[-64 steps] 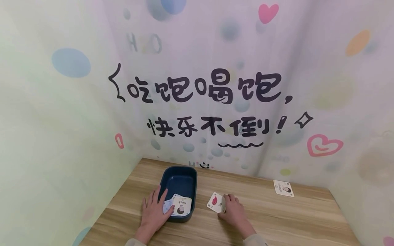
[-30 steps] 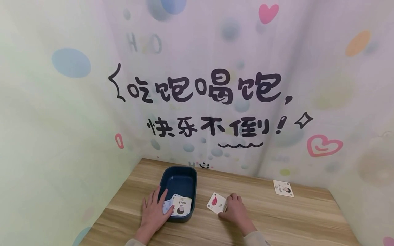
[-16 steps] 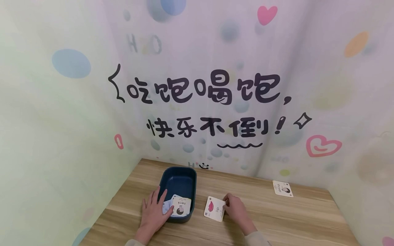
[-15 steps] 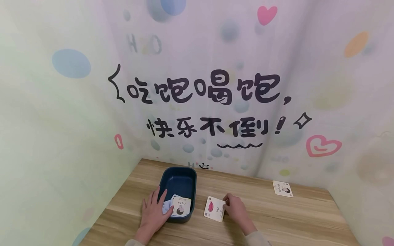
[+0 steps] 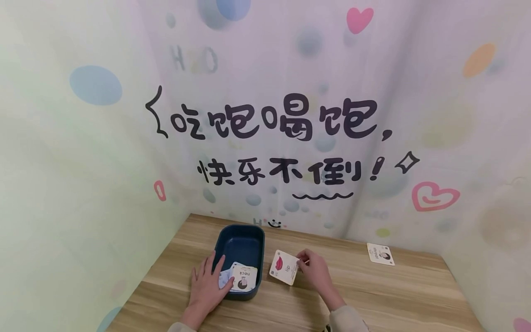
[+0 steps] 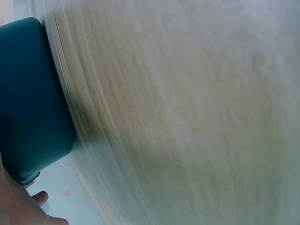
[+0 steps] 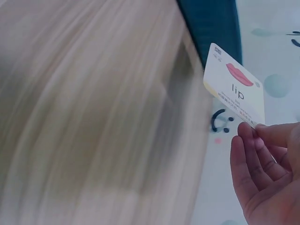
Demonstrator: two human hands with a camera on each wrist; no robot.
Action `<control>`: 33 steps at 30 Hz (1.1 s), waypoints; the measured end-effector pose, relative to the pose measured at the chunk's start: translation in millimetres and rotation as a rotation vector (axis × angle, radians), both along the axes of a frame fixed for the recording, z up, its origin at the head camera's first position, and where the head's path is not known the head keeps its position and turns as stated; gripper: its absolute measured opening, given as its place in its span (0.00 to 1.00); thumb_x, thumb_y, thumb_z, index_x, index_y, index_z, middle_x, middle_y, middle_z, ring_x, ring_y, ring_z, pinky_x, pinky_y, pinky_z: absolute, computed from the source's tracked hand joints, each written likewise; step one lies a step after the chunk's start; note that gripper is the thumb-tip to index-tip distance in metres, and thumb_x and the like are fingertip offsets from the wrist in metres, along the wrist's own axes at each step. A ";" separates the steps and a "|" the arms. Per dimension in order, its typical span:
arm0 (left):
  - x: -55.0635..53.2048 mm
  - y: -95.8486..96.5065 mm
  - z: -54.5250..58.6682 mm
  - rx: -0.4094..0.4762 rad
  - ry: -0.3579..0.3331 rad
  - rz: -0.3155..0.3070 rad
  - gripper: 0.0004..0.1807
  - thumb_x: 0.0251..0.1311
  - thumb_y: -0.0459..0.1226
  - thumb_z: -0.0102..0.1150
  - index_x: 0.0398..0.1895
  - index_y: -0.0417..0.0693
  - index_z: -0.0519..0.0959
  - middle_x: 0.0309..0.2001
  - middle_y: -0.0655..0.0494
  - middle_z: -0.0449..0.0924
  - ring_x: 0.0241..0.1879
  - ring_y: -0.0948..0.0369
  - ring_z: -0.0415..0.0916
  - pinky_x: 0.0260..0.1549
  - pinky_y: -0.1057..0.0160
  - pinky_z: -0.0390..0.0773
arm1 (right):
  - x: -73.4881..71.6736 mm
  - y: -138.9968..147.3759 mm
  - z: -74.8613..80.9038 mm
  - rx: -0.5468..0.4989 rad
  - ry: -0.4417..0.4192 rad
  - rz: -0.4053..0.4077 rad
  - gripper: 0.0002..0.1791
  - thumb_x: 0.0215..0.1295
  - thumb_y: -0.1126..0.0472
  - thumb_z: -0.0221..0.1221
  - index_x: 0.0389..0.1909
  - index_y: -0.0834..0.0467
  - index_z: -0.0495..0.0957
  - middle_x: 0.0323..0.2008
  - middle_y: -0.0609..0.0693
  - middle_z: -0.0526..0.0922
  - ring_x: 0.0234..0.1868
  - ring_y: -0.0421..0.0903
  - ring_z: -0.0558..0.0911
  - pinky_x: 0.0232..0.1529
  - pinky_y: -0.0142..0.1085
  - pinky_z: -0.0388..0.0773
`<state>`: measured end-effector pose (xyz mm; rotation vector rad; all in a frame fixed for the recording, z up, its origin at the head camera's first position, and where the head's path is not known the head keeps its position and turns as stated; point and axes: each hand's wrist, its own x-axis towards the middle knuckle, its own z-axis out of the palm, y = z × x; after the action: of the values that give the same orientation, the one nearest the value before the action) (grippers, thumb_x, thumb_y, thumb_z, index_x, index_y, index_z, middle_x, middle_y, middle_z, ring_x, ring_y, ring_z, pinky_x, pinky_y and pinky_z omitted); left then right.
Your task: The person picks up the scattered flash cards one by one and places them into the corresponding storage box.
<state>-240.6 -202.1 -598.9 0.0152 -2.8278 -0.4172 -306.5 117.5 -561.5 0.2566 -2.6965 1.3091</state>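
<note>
My right hand [image 5: 316, 273] pinches a white picture card [image 5: 284, 268] by its edge, between thumb and fingertips. Red lips and the word "lip" face up on it. In the right wrist view, the card [image 7: 234, 84] stands tilted off the table, thumb on one side and fingers of the hand [image 7: 269, 178] behind it. My left hand [image 5: 208, 282] lies spread with straight fingers over the left rim of a dark blue box [image 5: 240, 249]. Inside the box's near end lies a small pile of cards, a "neck" card [image 5: 245, 278] on top; my thumb partly covers the pile.
A "throat" card [image 5: 380, 254] lies flat on the wood-grain table [image 5: 373, 290], far right near the back. Behind and beside the table hang printed curtains [image 5: 290, 69] with dots, hearts and black lettering.
The lip card was flat under my right fingers; it is now gripped by its edge, lifted, and carried slightly left and away from me. My left hand and the box have stayed put.
</note>
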 end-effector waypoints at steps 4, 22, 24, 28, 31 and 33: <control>0.1 -0.4 1.3 0.002 0.010 -0.003 0.40 0.58 0.60 0.60 0.72 0.53 0.68 0.76 0.43 0.58 0.72 0.40 0.58 0.65 0.26 0.56 | -1.2 -7.4 10.3 -0.070 -0.017 -0.009 0.04 0.63 0.72 0.60 0.37 0.63 0.81 0.29 0.53 0.83 0.29 0.44 0.83 0.27 0.28 0.80; -1.3 0.3 -0.1 -0.015 -0.014 0.009 0.40 0.59 0.61 0.59 0.72 0.54 0.68 0.76 0.44 0.57 0.73 0.40 0.57 0.66 0.26 0.55 | 5.7 -52.2 22.4 -0.227 -0.051 0.105 0.04 0.63 0.73 0.59 0.38 0.68 0.79 0.30 0.57 0.82 0.30 0.51 0.85 0.30 0.34 0.85; -1.5 0.6 -0.5 -0.020 -0.021 0.012 0.41 0.59 0.61 0.59 0.73 0.55 0.67 0.77 0.44 0.56 0.73 0.40 0.57 0.66 0.26 0.55 | 6.5 -57.2 20.4 -0.234 -0.053 0.120 0.04 0.62 0.73 0.59 0.38 0.68 0.79 0.29 0.56 0.82 0.29 0.49 0.84 0.28 0.31 0.83; -1.6 1.3 -1.2 -0.021 -0.030 0.015 0.41 0.59 0.62 0.58 0.73 0.55 0.67 0.77 0.44 0.56 0.73 0.40 0.57 0.66 0.26 0.55 | 7.6 -65.7 15.6 -0.244 -0.046 0.141 0.05 0.61 0.73 0.60 0.37 0.68 0.80 0.28 0.56 0.82 0.26 0.44 0.82 0.26 0.29 0.82; -1.8 1.2 -1.8 -0.020 -0.034 0.015 0.41 0.59 0.62 0.58 0.73 0.55 0.67 0.77 0.44 0.56 0.73 0.40 0.57 0.66 0.26 0.55 | 8.6 -70.6 13.4 -0.245 -0.051 0.159 0.05 0.60 0.73 0.60 0.36 0.68 0.81 0.28 0.55 0.82 0.25 0.42 0.81 0.26 0.28 0.81; -2.0 1.1 -2.0 -0.019 -0.037 0.015 0.41 0.59 0.62 0.58 0.73 0.56 0.66 0.77 0.45 0.56 0.74 0.40 0.57 0.66 0.26 0.55 | 9.1 -72.2 11.7 -0.244 -0.046 0.176 0.05 0.60 0.73 0.61 0.36 0.69 0.81 0.27 0.55 0.82 0.25 0.41 0.81 0.25 0.27 0.80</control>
<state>-242.6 -201.0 -600.9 0.0410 -2.8658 -0.3899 -297.4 45.3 -549.7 0.4486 -2.5642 1.6958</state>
